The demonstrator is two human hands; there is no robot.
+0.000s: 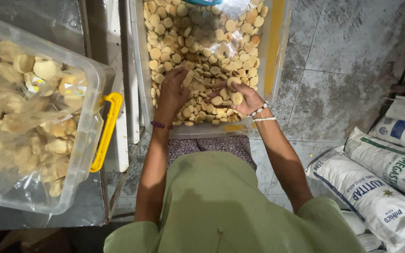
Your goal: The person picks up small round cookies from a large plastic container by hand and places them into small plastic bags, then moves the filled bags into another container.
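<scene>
Green-sleeved arms reach down — both hands, left hand [173, 91] and right hand [241, 97], clutch round biscuits [230, 96] over the tray [142, 61].

Obstacles: clear bin wall [142, 70] close on the left of the left hand [172, 91]; yellow-handled tub [83, 136] beyond it. Right hand [240, 97] stood hemmed by the yellow-edged wall [273, 47]. Free room: above the biscuits [198, 37], farther up the bin; tiled floor [333, 70] right; sacks [380, 187] blocked the lower right.

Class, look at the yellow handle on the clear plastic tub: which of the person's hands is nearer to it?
The left hand. It rests on the biscuits in the tray, just right of the yellow handle in the picture. The right hand, holding biscuits, lies farther off beyond it.
</scene>
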